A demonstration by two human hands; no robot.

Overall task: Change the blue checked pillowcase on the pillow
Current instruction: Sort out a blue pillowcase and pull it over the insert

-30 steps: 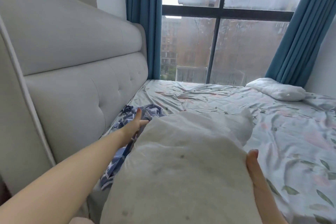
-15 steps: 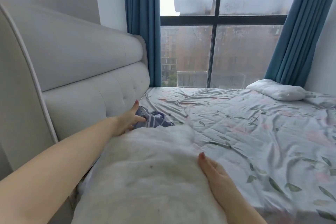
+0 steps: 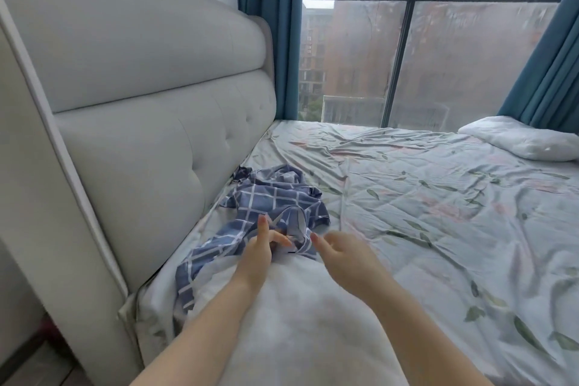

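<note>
The blue checked pillowcase (image 3: 269, 207) lies crumpled on the bed against the headboard, off the pillow. The bare white pillow (image 3: 300, 316) lies lengthwise in front of me, and both my forearms reach over it. My left hand (image 3: 261, 249) is at the pillowcase's near edge, one digit pointing up and the other fingers stretched out onto the cloth. My right hand (image 3: 343, 249) hovers just right of that edge with loosely curled fingers, one fingertip at the cloth. Neither hand plainly grips anything.
A padded grey headboard (image 3: 150, 141) runs along the left. The floral bedsheet (image 3: 438, 213) spreads to the right, with a second white pillow (image 3: 520, 141) at the far right. Behind the bed are a large window (image 3: 407, 50) and blue curtains (image 3: 269, 28).
The white pillow has been lowered flat onto the bed. Both hands left its sides and moved forward to the near edge of the blue checked pillowcase, which now shows in full.
</note>
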